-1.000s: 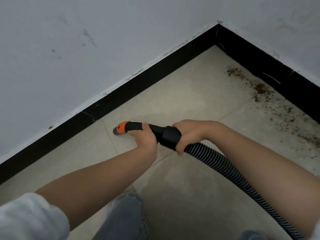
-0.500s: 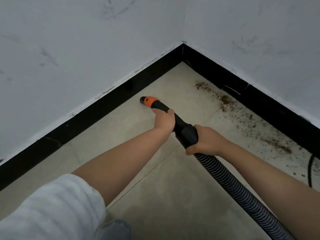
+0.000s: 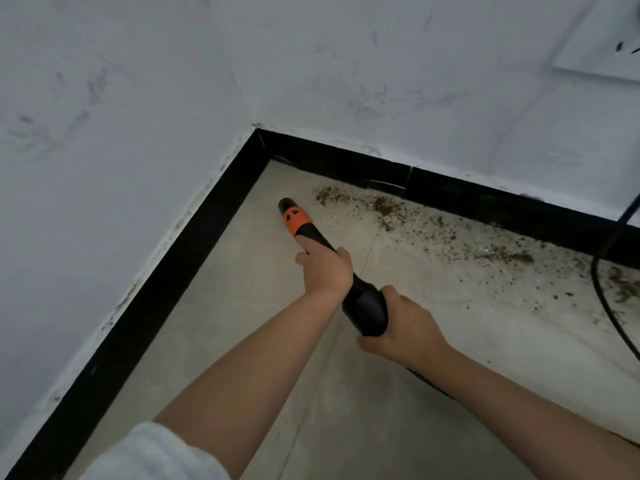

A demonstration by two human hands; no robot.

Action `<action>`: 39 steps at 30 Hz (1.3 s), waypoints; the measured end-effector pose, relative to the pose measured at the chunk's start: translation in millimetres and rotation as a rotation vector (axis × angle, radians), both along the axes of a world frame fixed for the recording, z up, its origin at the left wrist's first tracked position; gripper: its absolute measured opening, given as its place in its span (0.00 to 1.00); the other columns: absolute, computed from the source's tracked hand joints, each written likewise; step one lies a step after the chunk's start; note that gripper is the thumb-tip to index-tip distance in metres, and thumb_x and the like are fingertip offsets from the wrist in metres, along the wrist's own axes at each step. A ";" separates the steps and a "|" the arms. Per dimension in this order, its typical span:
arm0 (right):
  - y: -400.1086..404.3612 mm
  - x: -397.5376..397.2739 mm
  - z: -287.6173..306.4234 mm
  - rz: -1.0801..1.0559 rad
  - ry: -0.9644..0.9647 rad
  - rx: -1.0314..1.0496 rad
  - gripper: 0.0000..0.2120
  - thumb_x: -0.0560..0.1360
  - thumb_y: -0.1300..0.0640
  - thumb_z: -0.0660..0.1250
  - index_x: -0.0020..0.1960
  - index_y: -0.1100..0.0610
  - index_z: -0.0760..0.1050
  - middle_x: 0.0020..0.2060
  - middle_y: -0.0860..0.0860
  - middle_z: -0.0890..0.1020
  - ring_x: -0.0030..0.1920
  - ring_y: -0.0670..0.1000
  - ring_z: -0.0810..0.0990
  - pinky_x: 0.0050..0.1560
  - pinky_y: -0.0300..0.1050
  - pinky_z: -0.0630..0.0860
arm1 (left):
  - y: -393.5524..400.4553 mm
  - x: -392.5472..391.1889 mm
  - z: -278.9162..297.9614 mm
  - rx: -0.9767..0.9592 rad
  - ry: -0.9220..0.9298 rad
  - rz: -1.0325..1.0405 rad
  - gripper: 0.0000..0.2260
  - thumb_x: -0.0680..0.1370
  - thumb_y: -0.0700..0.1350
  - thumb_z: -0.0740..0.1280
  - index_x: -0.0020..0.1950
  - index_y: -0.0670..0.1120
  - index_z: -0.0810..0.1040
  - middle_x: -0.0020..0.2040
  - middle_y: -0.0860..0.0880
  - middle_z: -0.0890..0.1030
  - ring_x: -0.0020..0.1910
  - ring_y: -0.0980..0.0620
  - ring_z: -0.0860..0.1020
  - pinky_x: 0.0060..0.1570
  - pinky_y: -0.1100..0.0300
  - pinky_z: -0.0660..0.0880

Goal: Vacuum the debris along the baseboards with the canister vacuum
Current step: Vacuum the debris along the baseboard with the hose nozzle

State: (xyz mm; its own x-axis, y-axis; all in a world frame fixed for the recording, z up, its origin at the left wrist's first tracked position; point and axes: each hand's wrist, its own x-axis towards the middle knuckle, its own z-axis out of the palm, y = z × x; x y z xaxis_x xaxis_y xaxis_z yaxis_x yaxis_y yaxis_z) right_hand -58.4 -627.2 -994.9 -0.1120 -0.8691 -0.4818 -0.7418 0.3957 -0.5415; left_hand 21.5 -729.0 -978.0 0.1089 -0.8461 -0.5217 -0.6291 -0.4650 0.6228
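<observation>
White walls (image 3: 145, 98) meet at a corner above a black baseboard (image 3: 166, 282) and a pale tile floor (image 3: 346, 427). Most of the hose (image 3: 431, 384) is hidden behind the right forearm. A power cord (image 3: 604, 296) runs off the right edge. Brown debris (image 3: 384, 206) lies along the far baseboard, just right of the nozzle (image 3: 294, 218). Left hand (image 3: 325, 271) and right hand (image 3: 407, 323) are both clamped around the nozzle's black body.

Two hands (image 3: 325, 271) (both bare), one nozzle (image 3: 294, 218), two baseboards (image 3: 166, 271), one cord (image 3: 602, 289).
</observation>
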 end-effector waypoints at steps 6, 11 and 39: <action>-0.8 6.9 -2.4 -0.165 -0.024 -0.034 0.25 0.65 0.52 0.74 0.53 0.54 0.62 0.47 0.52 0.73 0.43 0.51 0.73 0.37 0.42 0.69 | -7.6 -8.8 -8.2 -0.016 0.035 -0.044 0.32 0.81 0.45 0.57 0.77 0.45 0.40 0.70 0.39 0.60 0.56 0.40 0.74 0.44 0.56 0.68; 7.3 13.0 19.5 -0.214 0.009 -0.039 0.25 0.65 0.50 0.74 0.54 0.55 0.64 0.45 0.51 0.73 0.43 0.52 0.74 0.37 0.42 0.69 | -4.3 -7.6 5.2 0.016 0.049 -0.047 0.30 0.80 0.45 0.57 0.77 0.45 0.44 0.69 0.39 0.61 0.56 0.40 0.73 0.44 0.55 0.67; 82.3 31.1 -30.2 -0.294 -0.154 -0.040 0.21 0.68 0.52 0.70 0.50 0.54 0.59 0.51 0.55 0.76 0.43 0.51 0.74 0.37 0.41 0.71 | 59.1 8.2 -10.1 0.020 -0.090 -0.434 0.40 0.78 0.47 0.64 0.76 0.48 0.36 0.66 0.38 0.69 0.60 0.39 0.73 0.58 0.50 0.75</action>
State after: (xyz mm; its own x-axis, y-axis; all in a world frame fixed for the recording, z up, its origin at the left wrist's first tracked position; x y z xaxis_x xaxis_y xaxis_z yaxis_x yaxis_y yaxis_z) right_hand -27.4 -544.9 -1025.1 -0.2890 -0.8290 -0.4787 -0.5072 0.5567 -0.6579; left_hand 29.7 -669.9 -988.1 -0.2083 -0.8132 -0.5434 -0.8202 -0.1574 0.5500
